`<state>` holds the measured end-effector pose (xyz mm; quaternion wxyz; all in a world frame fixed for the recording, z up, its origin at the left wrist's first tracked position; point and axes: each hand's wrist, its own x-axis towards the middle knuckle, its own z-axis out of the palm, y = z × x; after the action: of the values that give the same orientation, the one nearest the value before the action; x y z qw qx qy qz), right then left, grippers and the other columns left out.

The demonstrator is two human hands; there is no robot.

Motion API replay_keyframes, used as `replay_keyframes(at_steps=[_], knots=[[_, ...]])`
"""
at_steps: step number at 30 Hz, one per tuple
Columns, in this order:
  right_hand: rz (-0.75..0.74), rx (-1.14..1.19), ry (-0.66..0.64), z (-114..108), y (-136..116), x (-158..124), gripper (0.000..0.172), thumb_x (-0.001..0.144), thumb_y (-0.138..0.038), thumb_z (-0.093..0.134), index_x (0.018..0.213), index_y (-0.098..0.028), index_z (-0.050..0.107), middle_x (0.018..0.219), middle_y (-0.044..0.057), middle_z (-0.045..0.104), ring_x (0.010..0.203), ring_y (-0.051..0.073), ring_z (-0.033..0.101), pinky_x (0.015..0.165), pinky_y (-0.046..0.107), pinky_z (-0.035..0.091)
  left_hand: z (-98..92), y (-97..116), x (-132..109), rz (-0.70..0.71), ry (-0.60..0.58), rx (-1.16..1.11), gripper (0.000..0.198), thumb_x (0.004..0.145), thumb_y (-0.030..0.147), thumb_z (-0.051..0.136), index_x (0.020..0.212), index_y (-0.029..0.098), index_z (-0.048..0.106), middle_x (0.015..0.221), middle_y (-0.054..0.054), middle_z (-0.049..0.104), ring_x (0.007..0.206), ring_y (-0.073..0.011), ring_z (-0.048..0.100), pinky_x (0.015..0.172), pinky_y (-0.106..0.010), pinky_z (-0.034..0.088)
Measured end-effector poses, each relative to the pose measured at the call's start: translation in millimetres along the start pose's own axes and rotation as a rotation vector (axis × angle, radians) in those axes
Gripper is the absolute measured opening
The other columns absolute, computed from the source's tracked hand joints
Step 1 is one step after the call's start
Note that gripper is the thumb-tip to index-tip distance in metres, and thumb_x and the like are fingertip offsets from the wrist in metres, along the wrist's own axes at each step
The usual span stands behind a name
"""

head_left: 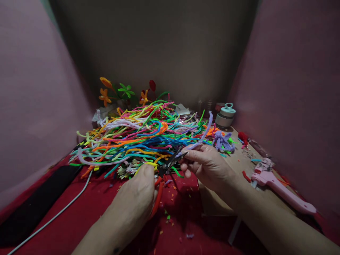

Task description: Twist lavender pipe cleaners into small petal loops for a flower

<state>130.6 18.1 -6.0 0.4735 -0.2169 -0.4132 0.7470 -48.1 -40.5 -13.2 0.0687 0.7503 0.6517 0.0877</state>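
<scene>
My left hand (139, 193) is closed around the red handles of small cutters (170, 163), whose dark jaws point up and right. My right hand (207, 164) pinches a lilac pipe cleaner (204, 132) that curves upward from my fingers. The cutter jaws meet the low end of that lilac stem beside my right thumb. Behind both hands lies a big heap of coloured pipe cleaners (143, 138) on a red cloth (87, 209).
A pink glue gun (278, 187) lies at the right on a brown board (239, 163). A round teal-topped tape dispenser (225, 115) stands at the back right. Pipe-cleaner flowers (124, 92) rise behind the heap. A white cable (61, 210) and a black strip (34, 209) cross the left.
</scene>
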Motion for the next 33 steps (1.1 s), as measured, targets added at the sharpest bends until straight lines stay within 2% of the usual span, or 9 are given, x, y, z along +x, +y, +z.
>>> replay_keyframes(at_steps=[7, 12, 22, 28, 31, 33], knots=[[0.036, 0.028, -0.002, 2, -1, 0, 0.008, 0.063, -0.016, 0.068, 0.065, -0.009, 0.063, 0.057, 0.001, 0.059, 0.047, 0.009, 0.056, 0.038, 0.016, 0.046, 6.4, -3, 1, 0.049, 0.055, -0.013, 0.019, 0.082, 0.017, 0.030, 0.088, 0.018, 0.048, 0.076, -0.005, 0.055, 0.067, -0.0171, 0.056, 0.064, -0.027, 0.041], [0.034, 0.037, 0.005, 1, 0, 1, 0.008, 0.063, -0.016, 0.067, 0.065, -0.009, 0.063, 0.058, 0.001, 0.060, 0.048, 0.009, 0.057, 0.039, 0.016, 0.046, 10.4, -6, 1, 0.013, 0.051, 0.022, 0.020, 0.081, 0.015, 0.030, 0.085, 0.018, 0.049, 0.073, -0.004, 0.055, 0.061, -0.0155, 0.055, 0.060, -0.026, 0.041], [0.020, 0.077, 0.045, 1, 4, -1, 0.008, 0.066, -0.015, 0.064, 0.061, -0.010, 0.063, 0.053, 0.002, 0.061, 0.045, 0.009, 0.057, 0.040, 0.016, 0.045, 15.8, -1, 3, 0.044, 0.061, -0.111, 0.022, 0.080, 0.016, 0.032, 0.088, 0.017, 0.052, 0.074, -0.006, 0.058, 0.070, -0.0178, 0.058, 0.064, -0.027, 0.044], [0.003, 0.092, 0.080, -3, 5, 3, 0.010, 0.070, -0.016, 0.061, 0.063, -0.009, 0.064, 0.058, 0.003, 0.062, 0.047, 0.007, 0.056, 0.042, 0.014, 0.045, 6.5, 2, 4, -0.015, 0.126, -0.318, 0.012, 0.077, 0.026, 0.042, 0.069, 0.020, 0.049, 0.059, -0.001, 0.053, 0.056, -0.0149, 0.051, 0.056, -0.025, 0.041], [0.027, 0.101, 0.081, -4, 4, 4, 0.009, 0.069, -0.014, 0.061, 0.063, -0.009, 0.064, 0.059, 0.003, 0.062, 0.048, 0.007, 0.056, 0.041, 0.014, 0.044, 2.2, 3, 5, -0.096, 0.161, -0.578, 0.016, 0.075, 0.032, 0.047, 0.063, 0.020, 0.046, 0.059, 0.000, 0.053, 0.054, -0.0135, 0.048, 0.051, -0.023, 0.039], [0.039, 0.104, 0.056, -2, 4, 3, 0.009, 0.069, -0.014, 0.061, 0.062, -0.009, 0.064, 0.058, 0.003, 0.061, 0.047, 0.007, 0.055, 0.040, 0.014, 0.043, -1.0, 6, 5, -0.117, 0.143, -0.738, 0.018, 0.076, 0.036, 0.047, 0.069, 0.020, 0.049, 0.061, 0.000, 0.054, 0.053, -0.0124, 0.049, 0.049, -0.022, 0.039]])
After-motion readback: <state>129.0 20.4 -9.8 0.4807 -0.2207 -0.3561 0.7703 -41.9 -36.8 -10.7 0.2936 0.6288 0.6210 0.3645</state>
